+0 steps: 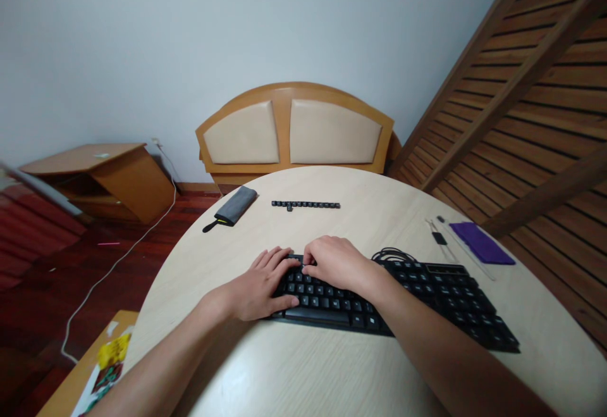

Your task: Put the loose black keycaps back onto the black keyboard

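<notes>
A black keyboard (327,317) lies slightly askew on the round table. My left hand (265,283) rests over its left end, fingers stretched and spread, with the thumb on the lower keys. My right hand (334,262) is bent over the upper rows, thumb and index finger pinched at a keycap close to my left fingertips. The pinched keycap is mostly hidden by the fingers. Beyond the hands, a row of loose black keycaps (313,204) lies on the table, with one keycap (289,208) just in front of the row.
A grey pouch (238,205) lies at the table's (265,373) far left. On the right are a purple cloth (481,243), a thin metal rod (467,249) and a small black-handled wire tool (439,238). The coiled cable (393,254) sits behind the keyboard. A wooden headboard (282,113) stands beyond.
</notes>
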A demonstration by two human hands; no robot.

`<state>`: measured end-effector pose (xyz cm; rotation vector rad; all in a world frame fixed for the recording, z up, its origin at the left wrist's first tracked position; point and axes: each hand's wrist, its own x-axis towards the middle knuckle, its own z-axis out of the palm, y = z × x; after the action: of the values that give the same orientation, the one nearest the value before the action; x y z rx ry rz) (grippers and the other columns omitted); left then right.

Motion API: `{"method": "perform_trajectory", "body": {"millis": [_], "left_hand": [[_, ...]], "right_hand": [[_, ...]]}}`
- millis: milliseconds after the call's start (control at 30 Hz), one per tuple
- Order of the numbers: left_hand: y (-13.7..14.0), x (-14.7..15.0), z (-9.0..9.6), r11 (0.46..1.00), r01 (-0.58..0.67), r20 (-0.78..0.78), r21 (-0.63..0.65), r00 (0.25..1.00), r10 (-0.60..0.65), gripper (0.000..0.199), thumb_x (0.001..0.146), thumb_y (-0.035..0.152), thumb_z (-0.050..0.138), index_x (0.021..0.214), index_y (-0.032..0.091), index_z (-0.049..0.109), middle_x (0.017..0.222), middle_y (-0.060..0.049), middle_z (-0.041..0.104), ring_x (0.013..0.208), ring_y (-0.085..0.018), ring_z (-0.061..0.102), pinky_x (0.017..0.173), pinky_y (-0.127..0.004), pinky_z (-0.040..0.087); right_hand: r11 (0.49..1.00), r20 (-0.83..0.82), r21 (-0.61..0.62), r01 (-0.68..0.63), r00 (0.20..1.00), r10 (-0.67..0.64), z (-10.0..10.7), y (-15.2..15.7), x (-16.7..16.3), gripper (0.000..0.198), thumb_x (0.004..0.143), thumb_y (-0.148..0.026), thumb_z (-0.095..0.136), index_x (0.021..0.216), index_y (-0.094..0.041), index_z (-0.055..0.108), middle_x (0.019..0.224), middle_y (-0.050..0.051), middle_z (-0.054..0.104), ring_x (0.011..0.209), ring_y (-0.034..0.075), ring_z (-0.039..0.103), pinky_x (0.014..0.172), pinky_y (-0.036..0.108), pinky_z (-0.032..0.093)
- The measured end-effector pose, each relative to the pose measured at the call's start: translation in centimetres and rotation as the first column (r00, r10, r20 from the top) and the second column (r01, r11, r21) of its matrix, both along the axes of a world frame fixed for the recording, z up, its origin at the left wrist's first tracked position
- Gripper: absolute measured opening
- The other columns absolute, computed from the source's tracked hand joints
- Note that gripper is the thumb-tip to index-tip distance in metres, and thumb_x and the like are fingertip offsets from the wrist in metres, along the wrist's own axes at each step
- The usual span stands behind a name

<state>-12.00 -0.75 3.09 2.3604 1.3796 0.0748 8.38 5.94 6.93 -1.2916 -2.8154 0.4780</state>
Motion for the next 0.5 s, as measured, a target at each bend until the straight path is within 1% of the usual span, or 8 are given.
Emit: {"method": "perform_trajectory", "body": {"millis": [100,200,367,500], "left_hand": [[-0.03,0.07,0.23,1.0,0.005,0.018,0.005,1.0,-0.005,0.066,0.093,0.063,0.049,0.145,0.024,0.039,0.159,-0.015,0.03,0.149,-0.037,0.02,0.12,-0.061,0.018],[-0.04,-0.01,0.22,1.0,-0.001,0.001,-0.008,1.0,0.001,0.067,0.093,0.063,0.049,0.147,0.025,0.039,0.16,-0.015,0.028,0.149,-0.037,0.019,0.12,-0.06,0.019],[-0.01,-0.28,-0.2,1.0,0.003,0.011,0.015,1.0,-0.003,0.066,0.092,0.064,0.05,0.145,0.025,0.041,0.161,-0.015,0.027,0.149,-0.037,0.018,0.119,-0.061,0.02],[0.0,-0.2,-0.05,1.0,0.012,-0.016,0.015,1.0,-0.011,0.065,0.093,0.064,0.049,0.144,0.025,0.042,0.161,-0.015,0.027,0.15,-0.037,0.018,0.118,-0.06,0.02]], "right_hand": [[1.0,0.026,0.007,-0.002,1.0,0.002,0.17,-0.18,-0.16,0.016,0.086,-0.034,0.067,0.093,-0.024,0.078,0.097,0.007,0.077,0.095,0.026,0.07,0.077,0.031,0.05],[1.0,0.059,0.011,0.003,0.998,-0.003,0.39,-0.48,-0.32,0.015,0.087,-0.032,0.067,0.092,-0.022,0.078,0.097,0.009,0.077,0.095,0.027,0.071,0.077,0.032,0.051],[0.997,0.105,0.068,-0.022,0.994,0.015,0.41,-0.93,-0.64,0.017,0.089,-0.03,0.065,0.094,-0.018,0.076,0.098,0.013,0.076,0.095,0.029,0.071,0.076,0.033,0.052],[0.998,0.122,0.057,-0.021,0.992,0.013,0.2,-0.83,-0.78,0.018,0.09,-0.031,0.065,0.094,-0.019,0.077,0.098,0.012,0.077,0.096,0.029,0.071,0.077,0.033,0.053]]}}
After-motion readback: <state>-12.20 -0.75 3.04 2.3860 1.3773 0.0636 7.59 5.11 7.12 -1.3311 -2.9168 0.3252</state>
